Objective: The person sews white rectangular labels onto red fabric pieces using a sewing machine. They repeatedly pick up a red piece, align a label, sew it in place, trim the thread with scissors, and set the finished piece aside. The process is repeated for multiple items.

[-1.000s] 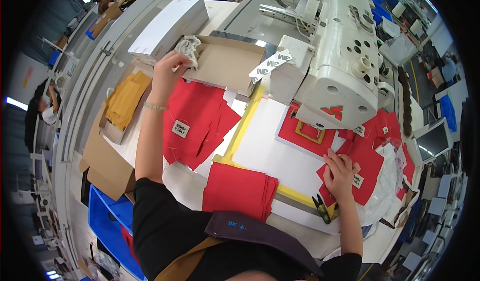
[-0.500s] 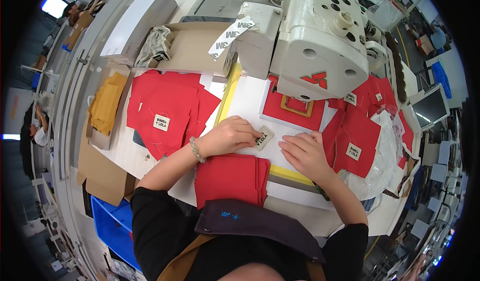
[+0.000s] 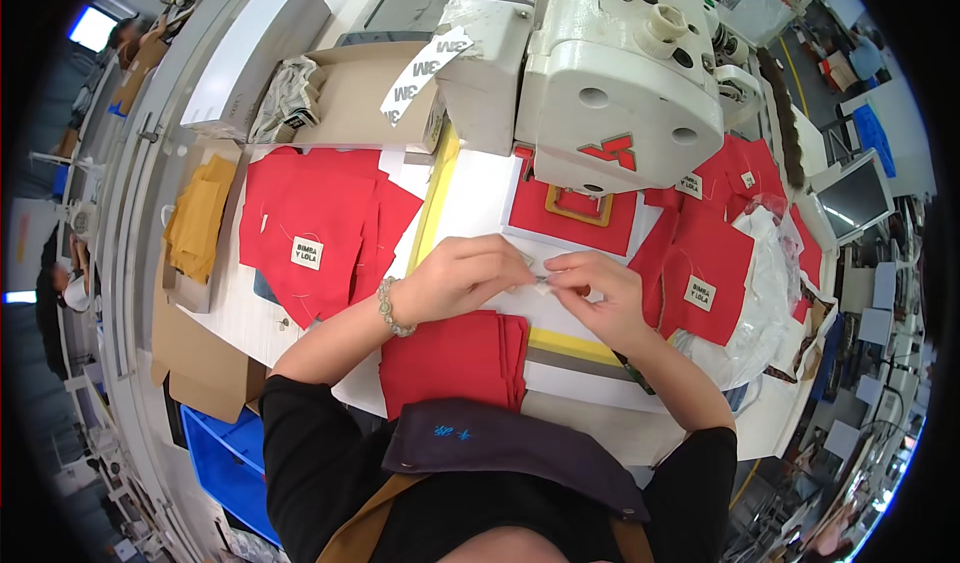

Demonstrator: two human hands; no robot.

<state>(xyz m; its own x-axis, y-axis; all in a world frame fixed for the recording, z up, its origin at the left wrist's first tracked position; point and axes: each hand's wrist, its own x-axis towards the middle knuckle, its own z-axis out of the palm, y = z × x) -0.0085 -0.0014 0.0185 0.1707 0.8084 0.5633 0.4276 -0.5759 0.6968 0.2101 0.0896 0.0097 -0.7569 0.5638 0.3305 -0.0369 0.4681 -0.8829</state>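
At a white worktable [image 3: 480, 213] in a busy workshop, your left hand [image 3: 465, 276] and right hand [image 3: 600, 298] pinch a small label [image 3: 541, 285] between closed fingertips; its orientation is unclear

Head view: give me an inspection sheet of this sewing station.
Surface: white table with a yellow frame under the white sewing machine.
Job's things: small label pinched between both hands; red fabric stack just below them.
Clutter: labelled red pieces left, more red pieces right, mustard fabric, cardboard tray, white box.
Grippers: left hand and right hand meet fingertip to fingertip on the label.
Cables: nothing seen.
Surroundings: blue bin, monitor.
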